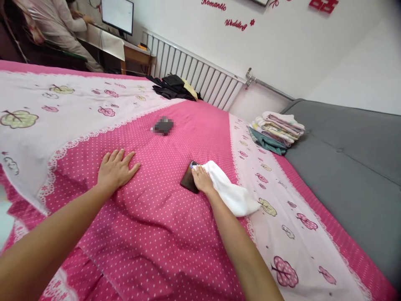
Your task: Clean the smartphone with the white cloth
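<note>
My left hand [115, 169] lies flat on the pink dotted bedspread [150, 200], fingers spread, holding nothing. Farther right, my right hand [202, 177] is closed on a white cloth [233, 190], its fingertips against the upper right part of a dark smartphone [188, 182]. The phone lies face down on the bed with its camera end away from me. Most of the cloth trails to the right of my wrist. What is under my fingers is partly hidden.
A pixelated dark object [163, 125] lies farther up the bed. Dark folded clothes [173, 86] are near the metal railing [200, 69]. Folded towels [277, 129] are stacked by the grey headboard [344, 163]. A person [59, 25] sits at a desk with a monitor [117, 16].
</note>
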The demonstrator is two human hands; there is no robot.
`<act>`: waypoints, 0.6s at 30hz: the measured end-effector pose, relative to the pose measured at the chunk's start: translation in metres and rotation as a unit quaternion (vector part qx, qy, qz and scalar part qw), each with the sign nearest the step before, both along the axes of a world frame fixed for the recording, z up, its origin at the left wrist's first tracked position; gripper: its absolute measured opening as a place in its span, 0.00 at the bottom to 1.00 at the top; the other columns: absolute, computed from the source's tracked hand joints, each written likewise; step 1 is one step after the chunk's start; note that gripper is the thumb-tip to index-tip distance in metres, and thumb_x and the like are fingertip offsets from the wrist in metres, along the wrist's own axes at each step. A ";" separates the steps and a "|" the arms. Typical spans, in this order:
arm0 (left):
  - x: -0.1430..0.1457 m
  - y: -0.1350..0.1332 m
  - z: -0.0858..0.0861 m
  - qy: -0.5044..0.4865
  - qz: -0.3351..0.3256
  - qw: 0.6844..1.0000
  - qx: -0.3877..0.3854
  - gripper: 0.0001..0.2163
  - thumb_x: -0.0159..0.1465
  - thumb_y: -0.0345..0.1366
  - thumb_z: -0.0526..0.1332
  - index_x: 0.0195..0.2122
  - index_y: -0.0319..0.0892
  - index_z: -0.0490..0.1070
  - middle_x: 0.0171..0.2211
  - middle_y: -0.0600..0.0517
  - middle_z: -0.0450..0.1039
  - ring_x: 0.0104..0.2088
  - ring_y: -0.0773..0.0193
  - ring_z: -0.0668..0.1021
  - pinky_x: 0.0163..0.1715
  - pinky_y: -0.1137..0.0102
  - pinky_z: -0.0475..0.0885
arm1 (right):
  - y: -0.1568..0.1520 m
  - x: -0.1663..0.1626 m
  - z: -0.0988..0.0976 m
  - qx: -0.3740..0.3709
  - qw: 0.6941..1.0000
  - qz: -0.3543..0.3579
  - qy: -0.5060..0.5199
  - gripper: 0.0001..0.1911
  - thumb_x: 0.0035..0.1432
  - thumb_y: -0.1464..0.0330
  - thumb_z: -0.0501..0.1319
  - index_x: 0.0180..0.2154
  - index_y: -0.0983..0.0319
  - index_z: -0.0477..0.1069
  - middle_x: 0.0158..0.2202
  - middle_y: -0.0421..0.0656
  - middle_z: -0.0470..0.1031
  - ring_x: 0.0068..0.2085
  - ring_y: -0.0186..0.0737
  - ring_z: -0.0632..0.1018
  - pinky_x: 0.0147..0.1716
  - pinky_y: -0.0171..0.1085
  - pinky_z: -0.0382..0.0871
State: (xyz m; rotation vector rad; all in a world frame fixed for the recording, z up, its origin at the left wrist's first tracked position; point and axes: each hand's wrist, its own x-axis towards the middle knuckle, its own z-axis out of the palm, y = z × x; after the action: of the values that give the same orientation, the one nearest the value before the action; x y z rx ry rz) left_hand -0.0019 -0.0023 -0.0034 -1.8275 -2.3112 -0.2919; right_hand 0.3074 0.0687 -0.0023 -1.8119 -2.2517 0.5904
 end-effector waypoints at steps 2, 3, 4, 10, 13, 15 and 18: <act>0.001 0.000 0.001 -0.004 0.003 1.000 -0.008 0.35 0.62 0.56 0.38 0.65 0.41 0.52 0.65 0.41 0.52 0.65 0.48 0.54 0.62 0.56 0.43 | 0.012 -0.001 -0.001 -0.006 1.000 -0.009 0.001 0.33 0.67 0.56 0.36 0.65 0.70 0.47 0.68 0.50 0.43 0.67 0.46 0.45 0.64 0.49 0.35; 0.001 0.000 0.001 -0.005 0.004 1.000 -0.014 0.35 0.62 0.56 0.38 0.65 0.41 0.52 0.65 0.41 0.52 0.65 0.48 0.54 0.62 0.56 0.43 | 0.016 -0.001 -0.001 -0.009 1.000 -0.012 0.003 0.33 0.67 0.56 0.36 0.65 0.69 0.47 0.68 0.50 0.44 0.67 0.46 0.45 0.64 0.49 0.35; 0.001 -0.001 0.002 -0.006 0.005 1.000 -0.017 0.35 0.62 0.56 0.38 0.65 0.41 0.52 0.65 0.41 0.52 0.65 0.48 0.54 0.62 0.56 0.44 | 0.020 -0.001 -0.001 -0.012 1.000 -0.013 0.005 0.32 0.67 0.56 0.36 0.65 0.69 0.48 0.68 0.50 0.44 0.67 0.46 0.46 0.64 0.49 0.36; 0.002 -0.002 0.003 0.003 0.004 1.000 -0.009 0.34 0.62 0.56 0.38 0.64 0.42 0.53 0.65 0.40 0.52 0.64 0.47 0.54 0.61 0.56 0.44 | 0.017 0.001 0.000 -0.005 1.000 -0.014 0.018 0.33 0.67 0.57 0.36 0.65 0.70 0.46 0.68 0.51 0.43 0.68 0.45 0.44 0.64 0.46 0.36; 0.002 -0.003 0.003 -0.005 0.001 1.000 -0.016 0.35 0.62 0.56 0.38 0.65 0.41 0.52 0.65 0.40 0.52 0.64 0.47 0.54 0.61 0.55 0.44 | 0.000 0.004 -0.001 0.003 1.000 -0.002 0.020 0.33 0.67 0.56 0.37 0.65 0.70 0.47 0.68 0.51 0.43 0.68 0.44 0.44 0.64 0.47 0.37; 0.002 -0.003 0.003 -0.011 0.002 1.000 -0.013 0.35 0.62 0.56 0.38 0.65 0.41 0.52 0.65 0.41 0.52 0.64 0.47 0.54 0.61 0.55 0.44 | -0.017 0.007 -0.003 0.016 0.999 0.022 0.024 0.33 0.67 0.56 0.37 0.64 0.70 0.48 0.67 0.51 0.44 0.67 0.42 0.45 0.64 0.46 0.39; 0.002 -0.003 0.003 -0.018 0.001 1.000 -0.004 0.35 0.62 0.56 0.38 0.64 0.41 0.53 0.65 0.41 0.52 0.64 0.47 0.54 0.61 0.55 0.44 | -0.045 0.016 -0.006 0.055 0.996 0.071 0.026 0.34 0.66 0.55 0.39 0.64 0.72 0.50 0.67 0.52 0.47 0.67 0.42 0.48 0.65 0.44 0.41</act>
State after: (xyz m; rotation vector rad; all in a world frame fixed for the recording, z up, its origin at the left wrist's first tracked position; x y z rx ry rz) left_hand 0.0002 -0.0054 -0.0005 -1.8385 -2.3407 -0.3185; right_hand 0.3236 0.0240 -0.0080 -1.5785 -2.3416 0.5208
